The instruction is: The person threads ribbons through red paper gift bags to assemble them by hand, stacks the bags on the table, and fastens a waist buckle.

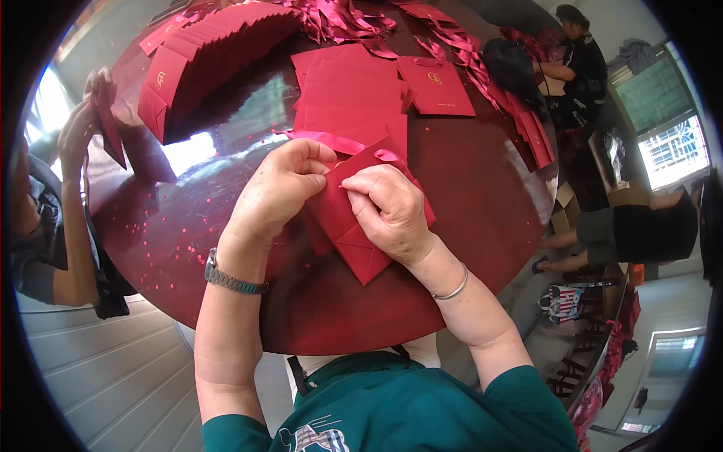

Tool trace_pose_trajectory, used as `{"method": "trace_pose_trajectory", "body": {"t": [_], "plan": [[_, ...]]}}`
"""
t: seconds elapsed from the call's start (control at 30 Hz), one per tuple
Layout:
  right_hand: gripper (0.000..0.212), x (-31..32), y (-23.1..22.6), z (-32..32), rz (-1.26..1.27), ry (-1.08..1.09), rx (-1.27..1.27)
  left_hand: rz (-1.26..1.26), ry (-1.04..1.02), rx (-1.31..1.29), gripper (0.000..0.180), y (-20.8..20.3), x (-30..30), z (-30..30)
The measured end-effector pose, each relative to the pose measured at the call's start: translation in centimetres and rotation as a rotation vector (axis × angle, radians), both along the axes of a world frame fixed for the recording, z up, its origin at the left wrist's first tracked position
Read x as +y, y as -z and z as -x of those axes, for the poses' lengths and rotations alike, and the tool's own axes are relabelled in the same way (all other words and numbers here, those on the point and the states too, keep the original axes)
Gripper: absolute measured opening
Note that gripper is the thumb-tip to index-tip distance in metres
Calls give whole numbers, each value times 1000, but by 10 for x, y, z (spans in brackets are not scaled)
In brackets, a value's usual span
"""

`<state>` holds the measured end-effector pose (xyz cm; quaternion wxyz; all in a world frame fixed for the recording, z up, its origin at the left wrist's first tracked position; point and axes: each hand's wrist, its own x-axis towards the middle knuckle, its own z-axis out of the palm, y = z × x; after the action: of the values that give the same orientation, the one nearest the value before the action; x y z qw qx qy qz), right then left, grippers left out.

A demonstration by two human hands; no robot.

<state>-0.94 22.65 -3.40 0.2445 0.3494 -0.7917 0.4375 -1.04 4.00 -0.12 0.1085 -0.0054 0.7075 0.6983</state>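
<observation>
A red paper gift bag lies flat and slanted near the front of the table, its folded bottom toward me. My left hand is closed at the bag's upper left edge, thumb and fingers pinched together on it. Over the bag's upper part, my right hand is closed in a pinch; whatever its fingertips hold is hidden. A pink ribbon runs behind my left fingers across the top of the bag, and a small loop of it shows above my right hand.
Beyond the bag lies a pile of red bags, with another bag beside it. A long fanned row of bags and loose ribbons lie farther back on the round table. Another person's hands hold a red piece at left.
</observation>
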Motion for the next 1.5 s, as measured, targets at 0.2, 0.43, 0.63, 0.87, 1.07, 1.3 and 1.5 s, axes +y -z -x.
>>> {"method": "trace_pose_trajectory", "body": {"t": [0.2, 0.43, 0.63, 0.87, 1.07, 1.3, 1.5], "plan": [[17, 2, 1, -2, 13, 22, -36, -16, 29, -5, 30, -4, 3, -3], [19, 3, -3, 2, -95, 30, 66, 161, -9, 119, 28, -2, 7, -6], [20, -8, -18, -6, -357, 104, 220, 429, -95, 492, 23, -4, 13, -13], [6, -9, -18, -4, -248, 205, 77, 642, -150, 813, 28, -3, 28, -14], [20, -12, -19, -5, 86, 84, -289, 761, -93, 775, 20, -13, 30, -30], [17, -1, -29, -7, 178, 108, -362, 767, 4, 925, 26, -17, 39, -22], [17, 0, -20, -7, 226, 155, -343, 857, 53, 1026, 29, -17, 47, -24]]}}
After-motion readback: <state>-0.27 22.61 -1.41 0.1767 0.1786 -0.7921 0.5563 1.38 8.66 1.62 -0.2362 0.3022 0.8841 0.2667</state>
